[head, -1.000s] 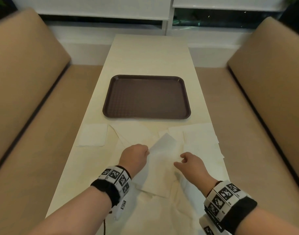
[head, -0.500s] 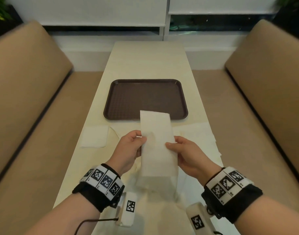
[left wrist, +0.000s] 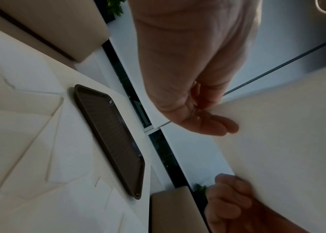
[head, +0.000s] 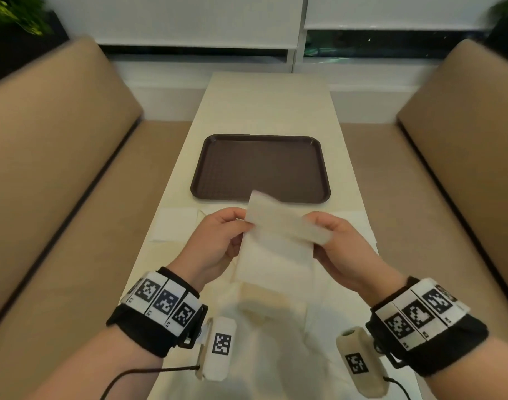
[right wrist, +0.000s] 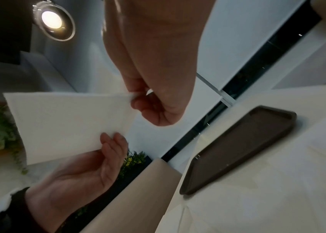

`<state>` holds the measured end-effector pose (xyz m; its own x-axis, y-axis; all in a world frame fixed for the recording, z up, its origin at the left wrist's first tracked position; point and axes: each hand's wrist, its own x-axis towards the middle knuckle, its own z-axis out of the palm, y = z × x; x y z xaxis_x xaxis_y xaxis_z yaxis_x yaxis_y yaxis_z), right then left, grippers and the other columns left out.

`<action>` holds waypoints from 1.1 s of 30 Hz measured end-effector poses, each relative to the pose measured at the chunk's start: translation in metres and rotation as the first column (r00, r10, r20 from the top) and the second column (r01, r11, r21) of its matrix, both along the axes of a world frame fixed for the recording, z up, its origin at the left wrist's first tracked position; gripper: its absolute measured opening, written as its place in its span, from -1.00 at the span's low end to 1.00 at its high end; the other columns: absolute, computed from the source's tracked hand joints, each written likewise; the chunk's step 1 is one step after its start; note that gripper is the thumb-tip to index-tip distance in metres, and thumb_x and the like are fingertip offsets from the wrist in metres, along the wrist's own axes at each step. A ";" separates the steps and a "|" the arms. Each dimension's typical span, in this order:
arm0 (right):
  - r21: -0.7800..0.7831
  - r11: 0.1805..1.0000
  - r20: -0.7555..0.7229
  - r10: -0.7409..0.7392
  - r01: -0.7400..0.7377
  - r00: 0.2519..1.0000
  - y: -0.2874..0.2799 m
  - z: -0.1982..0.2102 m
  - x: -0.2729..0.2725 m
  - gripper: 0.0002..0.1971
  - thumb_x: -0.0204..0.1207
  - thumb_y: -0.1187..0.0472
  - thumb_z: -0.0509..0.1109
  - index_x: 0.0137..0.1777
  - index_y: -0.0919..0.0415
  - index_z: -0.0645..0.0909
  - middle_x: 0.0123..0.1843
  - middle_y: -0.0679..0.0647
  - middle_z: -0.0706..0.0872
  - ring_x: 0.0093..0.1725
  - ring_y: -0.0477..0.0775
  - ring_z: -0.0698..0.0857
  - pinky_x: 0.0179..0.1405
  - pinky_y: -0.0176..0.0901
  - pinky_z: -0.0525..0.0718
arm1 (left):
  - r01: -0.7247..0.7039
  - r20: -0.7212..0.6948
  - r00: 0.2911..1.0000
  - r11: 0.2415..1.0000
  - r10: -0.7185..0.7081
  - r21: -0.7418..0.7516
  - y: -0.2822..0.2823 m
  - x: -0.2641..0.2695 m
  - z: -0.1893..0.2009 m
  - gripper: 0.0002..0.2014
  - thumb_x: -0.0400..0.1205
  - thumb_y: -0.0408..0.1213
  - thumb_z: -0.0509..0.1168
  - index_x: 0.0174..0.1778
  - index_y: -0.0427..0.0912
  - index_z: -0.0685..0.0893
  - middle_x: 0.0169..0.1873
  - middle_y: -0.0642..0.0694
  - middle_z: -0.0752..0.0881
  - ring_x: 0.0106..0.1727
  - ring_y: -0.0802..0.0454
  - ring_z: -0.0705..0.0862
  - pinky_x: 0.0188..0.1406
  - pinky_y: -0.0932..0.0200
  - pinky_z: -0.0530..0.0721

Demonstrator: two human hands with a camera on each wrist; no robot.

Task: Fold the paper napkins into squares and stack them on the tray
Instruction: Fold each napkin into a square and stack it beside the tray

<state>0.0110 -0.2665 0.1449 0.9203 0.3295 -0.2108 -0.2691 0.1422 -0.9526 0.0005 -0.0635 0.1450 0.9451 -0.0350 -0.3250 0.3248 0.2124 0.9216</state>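
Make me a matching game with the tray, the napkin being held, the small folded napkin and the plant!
Things:
1. tray
2. held napkin
3. small folded napkin
4. plant

Places:
A. flat on the table, left of the hands
B. top left corner, behind the seat
C. middle of the table, nothing on it
D. up in the air, pinched by both hands

Pairs: 1-C, 2-D, 3-A, 4-B

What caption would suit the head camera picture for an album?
Both hands, left hand and right hand, fold a white napkin in mid-air before a bare brown tray.
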 end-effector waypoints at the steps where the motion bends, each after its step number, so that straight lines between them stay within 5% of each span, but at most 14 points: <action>1: -0.056 0.998 0.045 0.015 -0.012 0.999 -0.002 0.004 -0.001 -0.58 0.54 0.58 0.21 -0.29 0.16 0.76 -0.22 0.06 0.77 -0.27 0.00 0.71 -0.21 -0.20 0.65 | 0.000 0.000 1.000 1.000 0.000 -0.008 0.001 -0.001 0.000 -0.66 0.61 -0.59 0.20 -0.33 -0.17 0.74 -0.48 -0.09 0.67 -0.48 0.03 0.53 -0.53 0.23 0.48; 3: -0.180 0.983 0.146 0.058 -0.032 0.988 -0.005 0.008 -0.003 -0.50 0.51 0.62 0.15 -0.34 0.10 0.77 -0.18 0.03 0.76 -0.21 0.02 0.68 -0.17 -0.22 0.64 | 0.016 -0.001 1.000 1.000 -0.016 -0.024 0.001 -0.002 0.001 -0.63 0.61 -0.58 0.21 -0.32 -0.09 0.78 -0.39 -0.15 0.69 -0.37 -0.07 0.54 -0.43 0.14 0.46; 6: -0.262 0.965 0.237 0.085 -0.021 0.968 -0.009 0.011 -0.006 -0.51 0.48 0.66 0.13 -0.30 0.15 0.76 -0.14 -0.11 0.72 -0.18 -0.11 0.68 -0.24 -0.39 0.60 | 0.031 -0.045 0.998 0.997 -0.034 -0.073 -0.001 -0.003 0.000 -0.73 0.63 -0.52 0.22 0.03 -0.08 0.71 -0.14 -0.34 0.63 -0.17 -0.18 0.46 -0.34 0.06 0.39; 10: -0.369 0.925 0.342 0.046 0.089 0.939 -0.011 0.005 -0.005 -0.43 0.42 0.65 0.13 -0.33 -0.01 0.78 -0.07 -0.22 0.72 0.05 -0.15 0.67 0.04 -0.40 0.60 | 0.044 -0.156 0.985 0.988 -0.068 -0.149 -0.008 -0.003 -0.002 -0.77 0.63 -0.37 0.27 0.19 -0.27 0.68 0.02 -0.34 0.61 -0.01 -0.21 0.51 -0.22 0.03 0.49; 12: -0.388 0.909 0.384 0.012 0.150 0.923 -0.012 0.002 -0.004 -0.41 0.41 0.66 0.11 -0.35 -0.04 0.77 -0.08 -0.27 0.71 0.07 -0.21 0.65 0.03 -0.48 0.55 | 0.109 -0.208 0.967 0.979 -0.144 -0.170 -0.011 -0.004 -0.005 -0.66 0.63 -0.24 0.29 0.28 -0.34 0.65 0.09 -0.32 0.61 0.03 -0.20 0.54 -0.15 0.04 0.53; 18: -0.452 0.864 0.453 0.010 0.220 0.892 -0.015 -0.002 -0.004 -0.37 0.42 0.67 0.11 -0.39 -0.09 0.74 -0.04 -0.18 0.68 0.04 -0.32 0.61 -0.03 -0.52 0.50 | 0.234 -0.341 0.875 0.916 -0.345 -0.325 -0.011 -0.004 -0.005 -0.35 0.69 0.27 -0.13 0.32 -0.10 0.64 0.19 -0.17 0.75 0.11 -0.18 0.74 0.04 -0.16 0.69; 22: -0.473 0.852 0.452 0.018 0.223 0.892 -0.015 -0.004 -0.004 -0.38 0.41 0.68 0.09 -0.36 -0.08 0.72 0.01 -0.13 0.66 0.00 -0.31 0.59 -0.10 -0.52 0.47 | 0.210 -0.314 0.909 0.951 -0.276 -0.229 -0.013 -0.004 -0.003 -0.57 0.73 0.07 0.07 0.27 -0.13 0.66 0.08 -0.11 0.78 -0.06 -0.05 0.77 -0.25 0.05 0.74; 25: -0.464 0.861 0.431 0.015 0.207 0.902 -0.014 -0.007 -0.003 -0.37 0.41 0.68 0.11 -0.39 -0.07 0.74 0.00 -0.14 0.67 0.01 -0.28 0.60 -0.06 -0.48 0.50 | 0.161 -0.261 0.944 0.974 -0.200 -0.162 -0.014 -0.005 -0.006 -0.82 0.73 -0.16 0.18 0.00 -0.15 0.64 -0.21 -0.06 0.74 -0.32 0.05 0.71 -0.47 0.22 0.64; 29: -0.441 0.884 0.355 0.016 0.153 0.935 -0.015 -0.003 -0.004 -0.47 0.33 0.65 0.12 -0.30 0.03 0.75 0.06 -0.10 0.74 0.11 -0.14 0.65 0.04 -0.45 0.54 | 0.119 -0.107 0.988 0.990 -0.110 0.075 -0.013 -0.002 -0.014 -0.84 0.71 -0.27 0.23 -0.18 -0.22 0.55 -0.22 -0.20 0.63 -0.21 -0.07 0.59 -0.26 0.11 0.52; 31: -0.411 0.903 0.308 0.009 0.125 0.951 -0.017 0.004 -0.001 -0.58 0.28 0.45 0.15 -0.08 0.03 0.73 0.09 -0.09 0.76 0.14 -0.13 0.68 0.07 -0.38 0.56 | 0.101 -0.004 0.995 0.964 -0.103 0.246 -0.011 -0.003 -0.018 -0.79 0.70 -0.27 0.25 -0.27 -0.17 0.57 -0.28 -0.13 0.65 -0.21 -0.05 0.57 -0.17 0.08 0.46; 33: -0.505 0.859 0.294 0.084 0.080 0.952 -0.014 0.009 0.004 -0.66 0.45 0.25 0.25 0.18 -0.03 0.64 0.14 -0.16 0.74 0.19 -0.16 0.65 0.19 -0.29 0.54 | 0.105 0.048 0.991 0.936 -0.128 0.335 -0.010 -0.004 -0.021 -0.78 0.69 -0.27 0.25 -0.29 -0.11 0.62 -0.35 0.00 0.70 -0.26 0.01 0.61 -0.17 0.11 0.50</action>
